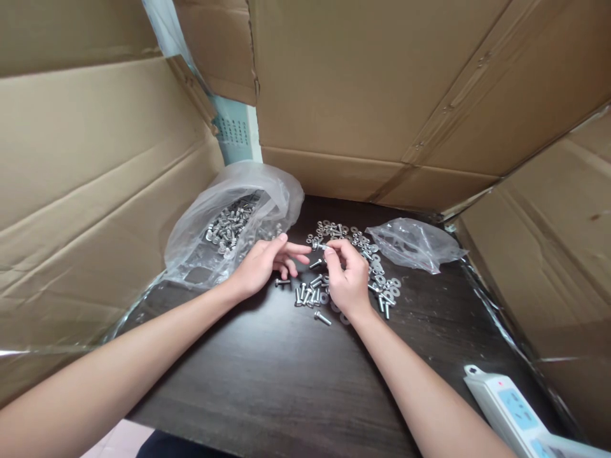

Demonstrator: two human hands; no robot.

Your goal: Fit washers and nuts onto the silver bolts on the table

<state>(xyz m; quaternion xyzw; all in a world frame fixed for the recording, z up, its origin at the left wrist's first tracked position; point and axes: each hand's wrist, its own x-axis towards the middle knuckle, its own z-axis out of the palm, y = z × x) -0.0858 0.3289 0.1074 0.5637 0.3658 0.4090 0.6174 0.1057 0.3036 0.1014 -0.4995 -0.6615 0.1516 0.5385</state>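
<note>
At the left, a large clear plastic bag (229, 219) lies open on the dark wood-grain table (267, 375), holding a heap of small silver bolts (228, 226). Just right of it the person's left hand (265, 264) hovers with fingers loosely spread and pointing toward the other hand, gripping nothing that can be seen. Between the two hands, a small silver bolt with a washer (321, 247) sits pinched at the fingertips of the right hand (347, 280). Loose silver bolts (309, 296) lie under and between the hands, and flat silver washers (377, 270) spread to the right, beside a smaller crumpled clear bag (415, 245). Judging by this, the fitting goes best with the bolt held steady near its head, the shank kept clear, and the hands low over the table so dropped parts stay close.
</note>
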